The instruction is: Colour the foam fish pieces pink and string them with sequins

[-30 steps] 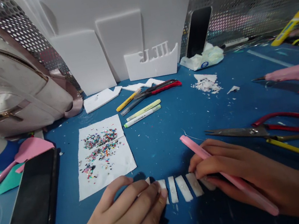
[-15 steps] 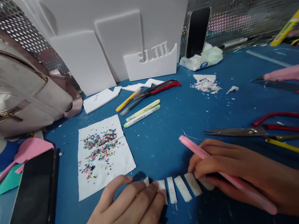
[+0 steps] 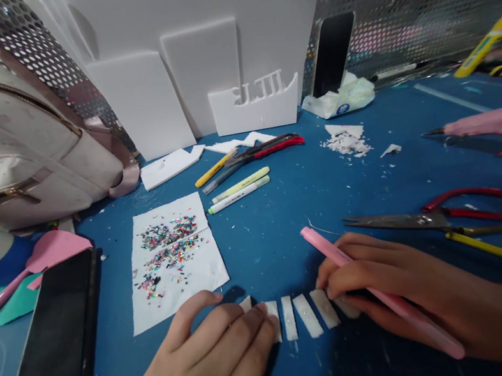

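Note:
Small white foam strips [image 3: 307, 316] lie in a curved row on the blue tabletop, with clear glossy spots on some. My left hand [image 3: 213, 357] rests at the row's left end, fingertips on a strip and partly covering another; its fingers are stretched out, the index finger lifted apart. At the other end, my right hand [image 3: 386, 294] holds a pink pen [image 3: 326, 244] tilted across the fingers, while its fingertips touch the rightmost strip. Beyond my left hand is a white paper [image 3: 212, 259] scattered with colourful gems [image 3: 172, 250].
Red- and yellow-handled scissors [image 3: 431, 219] and a pink glue gun [image 3: 492, 121] lie at right. A phone [image 3: 54, 339] and a backpack [image 3: 14, 139] occupy the left. Markers [image 3: 239, 193], a red cutter [image 3: 279, 144] and foam scraps [image 3: 347, 140] lie behind; white foam boards [image 3: 139, 104] stand at the back.
Both hands, the pen and the strips stay practically in place. The whole view has shifted very slightly.

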`<state>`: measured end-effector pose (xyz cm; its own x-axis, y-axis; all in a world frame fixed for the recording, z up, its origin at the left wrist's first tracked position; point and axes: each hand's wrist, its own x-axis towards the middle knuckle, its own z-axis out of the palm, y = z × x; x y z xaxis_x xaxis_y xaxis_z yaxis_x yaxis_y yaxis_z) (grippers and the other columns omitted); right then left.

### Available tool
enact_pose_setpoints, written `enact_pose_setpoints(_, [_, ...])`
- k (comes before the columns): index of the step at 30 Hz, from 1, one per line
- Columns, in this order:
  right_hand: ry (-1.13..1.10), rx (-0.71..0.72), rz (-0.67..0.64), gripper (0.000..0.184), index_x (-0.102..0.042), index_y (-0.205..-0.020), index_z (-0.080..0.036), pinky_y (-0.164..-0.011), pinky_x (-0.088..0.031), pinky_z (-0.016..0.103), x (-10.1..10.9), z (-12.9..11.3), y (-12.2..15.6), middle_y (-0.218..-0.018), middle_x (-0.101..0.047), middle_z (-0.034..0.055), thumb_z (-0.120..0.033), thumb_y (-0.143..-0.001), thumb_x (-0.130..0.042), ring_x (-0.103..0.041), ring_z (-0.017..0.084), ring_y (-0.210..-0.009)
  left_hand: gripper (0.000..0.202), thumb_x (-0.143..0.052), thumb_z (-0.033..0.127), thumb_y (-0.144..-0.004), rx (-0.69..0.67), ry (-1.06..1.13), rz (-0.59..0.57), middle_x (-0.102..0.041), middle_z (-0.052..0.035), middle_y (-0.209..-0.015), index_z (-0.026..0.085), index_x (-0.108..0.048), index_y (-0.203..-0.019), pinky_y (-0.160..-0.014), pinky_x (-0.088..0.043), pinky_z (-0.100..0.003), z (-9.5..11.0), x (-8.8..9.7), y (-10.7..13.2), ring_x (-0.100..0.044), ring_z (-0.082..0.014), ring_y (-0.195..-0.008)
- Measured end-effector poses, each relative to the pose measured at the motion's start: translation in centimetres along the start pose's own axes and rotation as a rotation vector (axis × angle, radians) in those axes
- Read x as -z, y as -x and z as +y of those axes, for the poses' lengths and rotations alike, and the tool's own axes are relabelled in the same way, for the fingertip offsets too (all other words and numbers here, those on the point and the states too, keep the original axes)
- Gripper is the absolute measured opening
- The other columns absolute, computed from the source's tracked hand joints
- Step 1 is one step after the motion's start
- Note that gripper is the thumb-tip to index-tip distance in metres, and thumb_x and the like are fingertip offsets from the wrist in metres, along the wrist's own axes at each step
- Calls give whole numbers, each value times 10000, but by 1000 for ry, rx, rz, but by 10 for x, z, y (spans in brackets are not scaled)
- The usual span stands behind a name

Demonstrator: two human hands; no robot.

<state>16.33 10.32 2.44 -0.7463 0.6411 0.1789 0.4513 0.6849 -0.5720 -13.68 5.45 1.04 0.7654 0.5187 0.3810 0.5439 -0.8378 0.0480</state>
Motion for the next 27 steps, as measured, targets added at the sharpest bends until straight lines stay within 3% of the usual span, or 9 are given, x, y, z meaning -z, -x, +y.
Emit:
enact_pose_setpoints(3, [-34, 78, -38, 273, -571, -1021, -224, -758, -502, 305, 1, 1, 0, -992, -710, 53, -46, -861, -440, -661, 202, -922, 320, -421, 151, -1045, -8, 4, 26, -739, -61, -1140, 110, -669, -1243, -1093, -301, -374, -1, -1, -1, -627, -177, -986])
enact_pose_setpoints(13, [-59, 79, -12, 267, -602, -1088, -231, -728, -507, 299, -2, 4, 0, -930, -702, 49, -123, -919, -426, -644, 193, -859, 307, -443, 153, -1032, -15, 7, 44, -750, -68, -1094, 104, -689, -1210, -1144, -253, -403, 1, 0, -3, -641, -179, -956])
enact_pose_setpoints(17, [-39, 87, 21, 252, -608, -1058, -235, -682, -494, 280, -1, 2, -1, -868, -692, 38, -130, -936, -414, -640, 186, -816, 270, -510, 175, -1013, -29, 16, -41, -729, -79, -1192, 100, -673, -1216, -1183, -204, -423, 2, 8, 0, -626, -206, -1074])
enact_pose_setpoints(20, [-39, 107, 52, 239, -604, -1050, -248, -669, -491, 275, 0, 1, -1, -829, -691, 23, -137, -940, -424, -652, 192, -827, 229, -533, 154, -995, -74, -30, -40, -720, -124, -1210, 83, -696, -1139, -1188, -203, -446, 2, 11, 5, -615, -245, -1131])
enact_pose_setpoints(23, [-19, 119, 52, 258, -585, -1099, -244, -689, -504, 274, 0, 1, 1, -916, -710, 34, -122, -941, -422, -667, 191, -867, 274, -462, 156, -1020, -115, -81, -23, -726, -127, -1193, 111, -708, -1132, -1179, -209, -450, 2, 10, 6, -626, -246, -1107])
enact_pose_setpoints(27, [-2, 143, 134, 337, -515, -1189, -252, -832, -514, 279, 0, 3, 6, -1071, -703, 35, -68, -910, -472, -667, 178, -961, 297, -451, 176, -1023, -119, -97, -13, -718, -119, -1215, 145, -705, -1174, -1170, -214, -457, 0, 8, 3, -627, -247, -1105])
